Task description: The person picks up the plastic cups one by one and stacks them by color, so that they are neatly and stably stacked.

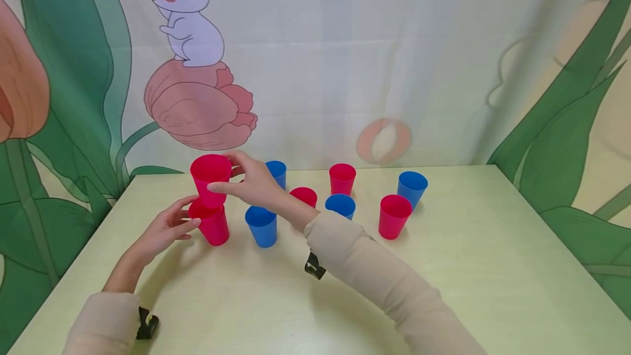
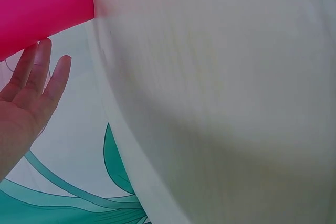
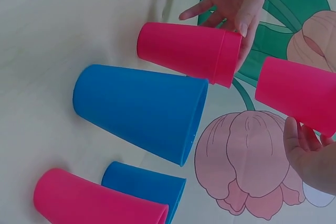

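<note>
In the head view, my right hand (image 1: 258, 182) holds a red cup (image 1: 209, 179) upright between thumb and fingers. That cup is over a red cup stack (image 1: 212, 229) standing on the table at the left; the right wrist view shows a gap between the held cup (image 3: 296, 95) and the stack (image 3: 181, 48). A second rim shows on the stack, so at least two cups are nested. My left hand (image 1: 167, 226) grips the stack near its rim, thumb in front and a finger behind. Its other fingers (image 2: 37, 77) extend loosely in the left wrist view.
A blue cup (image 1: 263, 229) stands just right of the stack. Further right are a red cup (image 1: 394, 218), blue cups (image 1: 413, 185) and another red cup (image 1: 342, 177) at the back. My right forearm partly covers some middle cups. A printed curtain (image 1: 305, 70) hangs behind the table (image 1: 493, 267).
</note>
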Demonstrator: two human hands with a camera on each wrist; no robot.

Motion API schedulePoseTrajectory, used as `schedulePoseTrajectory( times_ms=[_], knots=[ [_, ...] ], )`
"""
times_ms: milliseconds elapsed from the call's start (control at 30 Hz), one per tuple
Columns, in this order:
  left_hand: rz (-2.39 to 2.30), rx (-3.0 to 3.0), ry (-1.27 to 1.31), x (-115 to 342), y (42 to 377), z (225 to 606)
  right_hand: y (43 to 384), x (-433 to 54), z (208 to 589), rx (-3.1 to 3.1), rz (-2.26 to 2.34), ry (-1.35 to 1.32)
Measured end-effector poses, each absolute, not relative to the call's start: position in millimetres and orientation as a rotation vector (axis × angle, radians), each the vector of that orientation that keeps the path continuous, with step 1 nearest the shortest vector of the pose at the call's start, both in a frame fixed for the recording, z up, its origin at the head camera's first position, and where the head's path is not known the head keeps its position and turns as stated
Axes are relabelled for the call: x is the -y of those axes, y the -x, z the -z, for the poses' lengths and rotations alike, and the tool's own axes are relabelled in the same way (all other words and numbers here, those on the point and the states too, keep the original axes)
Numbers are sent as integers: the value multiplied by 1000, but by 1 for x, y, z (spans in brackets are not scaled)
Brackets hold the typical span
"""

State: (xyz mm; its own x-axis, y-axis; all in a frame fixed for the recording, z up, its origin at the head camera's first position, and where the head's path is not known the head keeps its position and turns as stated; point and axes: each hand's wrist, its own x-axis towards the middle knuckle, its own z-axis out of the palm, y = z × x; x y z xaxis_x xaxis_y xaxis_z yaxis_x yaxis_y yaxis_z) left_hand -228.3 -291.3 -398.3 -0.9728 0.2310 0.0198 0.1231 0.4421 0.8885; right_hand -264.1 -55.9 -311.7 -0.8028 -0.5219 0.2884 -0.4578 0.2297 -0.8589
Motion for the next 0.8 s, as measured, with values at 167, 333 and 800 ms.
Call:
schedulePoseTrajectory(
  times_ms=[167, 333, 800],
  knots=[
    [-1570, -2576, -303, 291, 227, 397, 268, 62, 313, -2436, 1625, 989],
    [-1568, -2572, -288, 291, 227, 396, 271, 67, 316, -2437, 1606, 983],
    [-1572, -2575, -273, 292, 227, 398, 283, 72, 330, -2407, 1504, 1032]
  ],
)
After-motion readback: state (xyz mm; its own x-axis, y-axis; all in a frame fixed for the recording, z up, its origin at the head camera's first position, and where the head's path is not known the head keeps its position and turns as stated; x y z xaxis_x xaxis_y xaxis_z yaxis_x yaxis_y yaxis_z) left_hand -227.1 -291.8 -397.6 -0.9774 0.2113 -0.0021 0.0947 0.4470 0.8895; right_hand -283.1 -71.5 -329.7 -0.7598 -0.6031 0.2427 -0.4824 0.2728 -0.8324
